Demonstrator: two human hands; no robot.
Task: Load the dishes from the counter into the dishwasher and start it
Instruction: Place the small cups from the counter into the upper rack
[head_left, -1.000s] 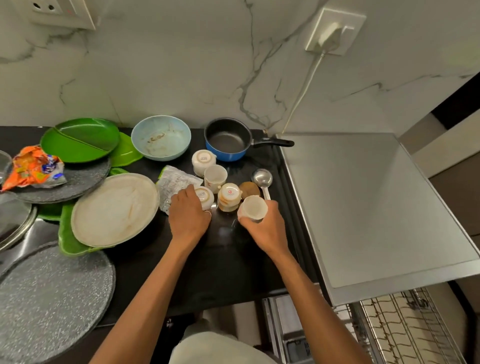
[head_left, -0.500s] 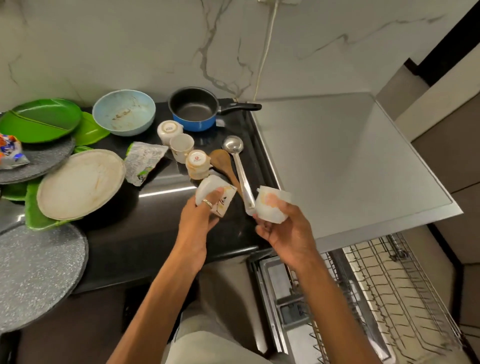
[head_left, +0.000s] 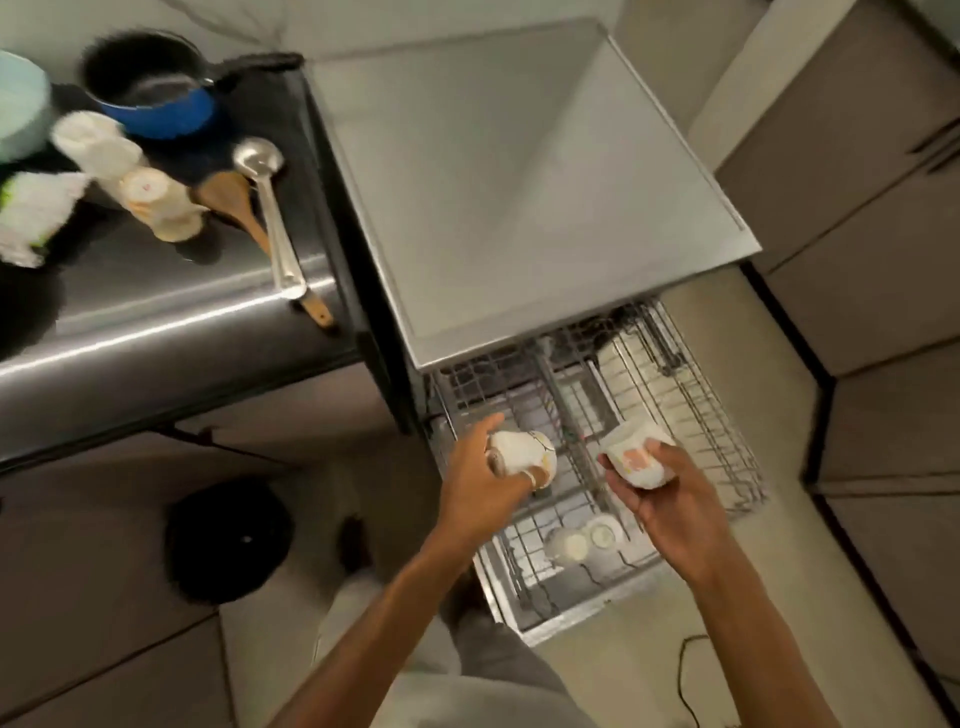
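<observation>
Moving off the desk at upper left, both hands now hang over the pulled-out dishwasher rack at lower centre, so loading is under way. On the left hand, fingers grip a white cup; the right hand grips a printed cup. Near the rack's front sit two racked cups. Open wire rows lie rightward; the dishwasher top overhangs the rear. The desk holds remaining cups.

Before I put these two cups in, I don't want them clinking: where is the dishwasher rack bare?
Bare wire in the dishwasher rack: left of its centre rail, around the left hand, and right of it toward the tines. Crowded: the front, where two cups sit.
</observation>
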